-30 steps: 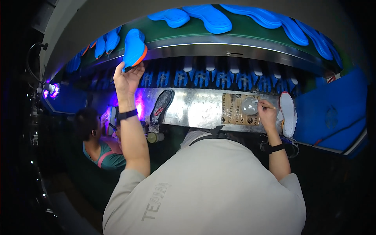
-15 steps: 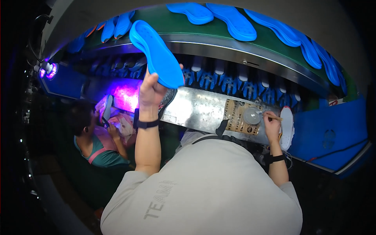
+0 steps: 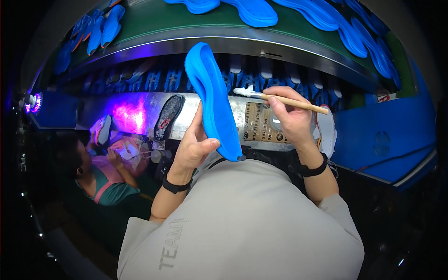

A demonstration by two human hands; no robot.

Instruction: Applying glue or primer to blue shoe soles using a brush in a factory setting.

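Held up in front of my chest is a blue shoe sole [image 3: 215,105], long and tilted, its toe or heel end low near my shirt. My left hand [image 3: 193,145] is closed round its lower left edge, thumb on the inner side. In my right hand [image 3: 291,116] a brush [image 3: 310,105] with a pale wooden handle is pinched. White paste covers the brush's bristles, which point left toward the sole, a short gap apart from it. Under my right hand a bowl [image 3: 274,122] is partly hidden, resting on a brown printed sheet [image 3: 254,122].
A dark shoe upper [image 3: 169,117] lies on the metal bench [image 3: 191,106]. At right stands a white shoe [image 3: 327,135]. Above, a green conveyor belt [image 3: 154,25] carries several blue soles. A purple-lit lamp [image 3: 33,102] is at far left, near a seated person [image 3: 105,175] handling a shoe.
My left hand has brought the sole down and nearer to my body. My right hand has lifted the brush out of the bowl and moved it left toward the sole.
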